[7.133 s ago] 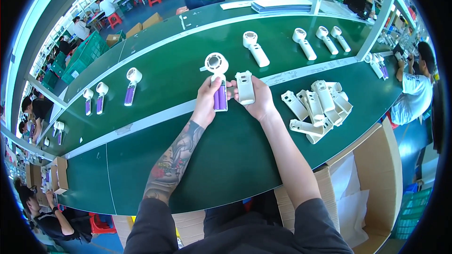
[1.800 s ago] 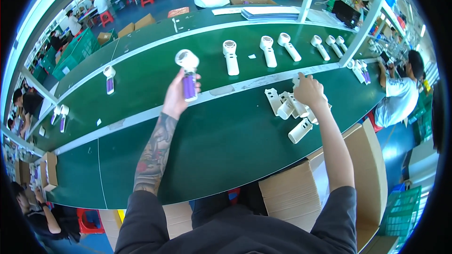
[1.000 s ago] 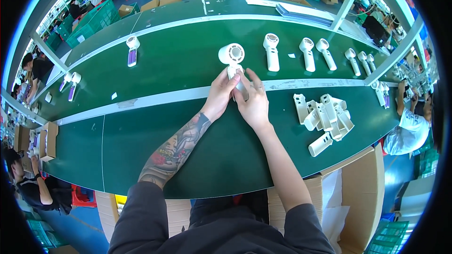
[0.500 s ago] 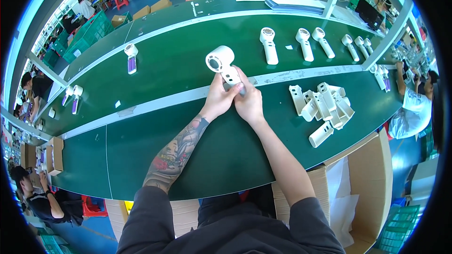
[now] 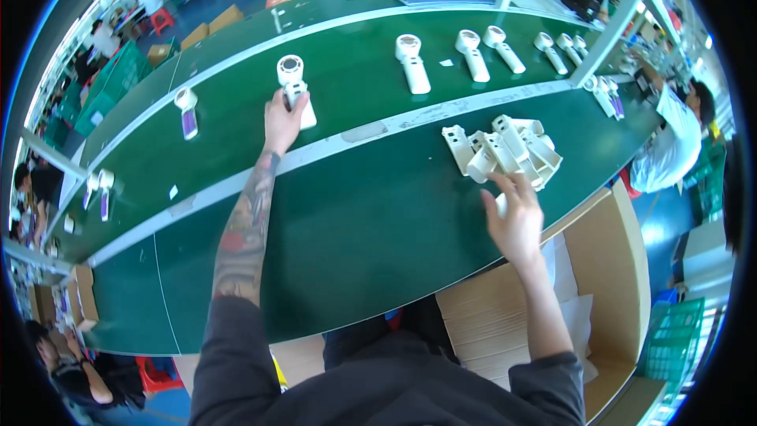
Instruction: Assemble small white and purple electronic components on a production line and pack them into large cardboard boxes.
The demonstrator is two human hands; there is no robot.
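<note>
A white handheld fan (image 5: 290,71) with a round head lies on the green belt beyond the metal rail. My left hand (image 5: 281,123) is closed around its handle, partly hiding it. Over at the right, my right hand (image 5: 520,225) hovers at the near side of a heap of white handle covers (image 5: 506,142). Its thumb and fingers are apart, with a single white cover (image 5: 501,203) showing between them. Most of that cover is hidden under the hand, so any contact is unclear.
More white fans, including one (image 5: 412,65), lie rightward along the belt. A fan with a purple handle part (image 5: 188,114) lies left. The metal rail (image 5: 363,132) divides belt and near bench. An open cardboard box (image 5: 607,292) stands by my right side. Other people sit around.
Both hands held the fan together before. The left hand has carried it leftward onto the belt, while the right hand has left it and moved right to the covers. The view has shifted slightly.
</note>
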